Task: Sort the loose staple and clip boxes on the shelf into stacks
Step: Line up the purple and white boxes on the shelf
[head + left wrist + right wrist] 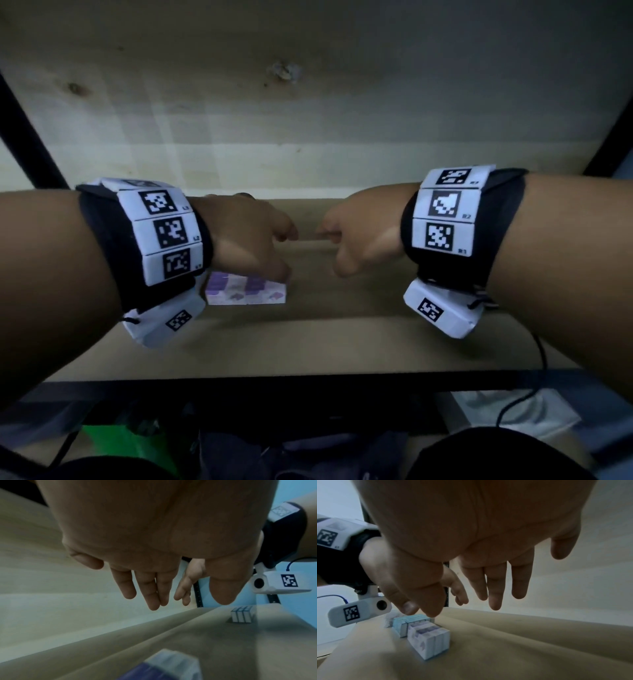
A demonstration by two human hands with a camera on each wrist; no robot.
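Your left hand [246, 236] and right hand [359, 236] hover empty, fingers [494, 588] loosely extended, above the shelf [342, 342], purple boxes [245, 293] grouped at seven o'clock; next, reach for any loose box.

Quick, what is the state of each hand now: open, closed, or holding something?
Left hand: open, fingers straight, holding nothing.
Right hand: open, fingers straight, holding nothing.

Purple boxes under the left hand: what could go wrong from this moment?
The left hand hovers close over the purple boxes, and a low sweep could knock them apart. The blue boxes stand right against them, so the two sorts may mix. The right hand holds nothing.
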